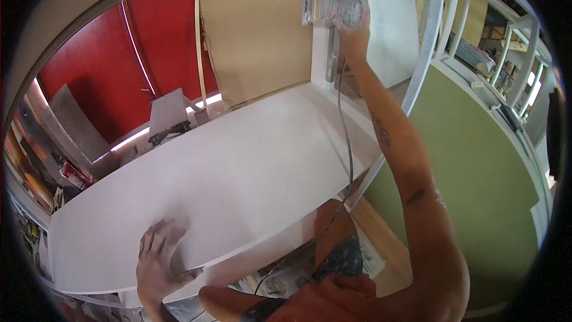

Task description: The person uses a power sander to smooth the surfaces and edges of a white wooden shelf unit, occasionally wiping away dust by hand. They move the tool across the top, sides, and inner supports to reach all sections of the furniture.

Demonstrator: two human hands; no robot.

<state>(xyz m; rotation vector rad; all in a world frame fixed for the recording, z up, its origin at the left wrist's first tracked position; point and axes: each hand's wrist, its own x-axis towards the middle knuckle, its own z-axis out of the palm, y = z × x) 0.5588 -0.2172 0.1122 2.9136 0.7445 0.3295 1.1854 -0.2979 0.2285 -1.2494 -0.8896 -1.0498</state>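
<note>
My right hand [358, 31] is raised at the top of the view, its fingers wrapped round a dusty electric sander [328, 7]. The tool lies sideways against a pale upright post [320, 56] and overlaps it in this view. From it a dark cord [345, 125] hangs past my forearm and over the edge of a white panel [220, 173]. Low on the left, my left hand [158, 259] rests at the near edge of that panel with its fingers spread. White dust covers the fingers, and nothing is in them.
Behind the panel are a brown cardboard sheet [256, 36], a red door [89, 65] and a grey step stool [168, 113]. A green panel [465, 173] and white railings [462, 18] stand at the right. My knees are under the panel's front edge.
</note>
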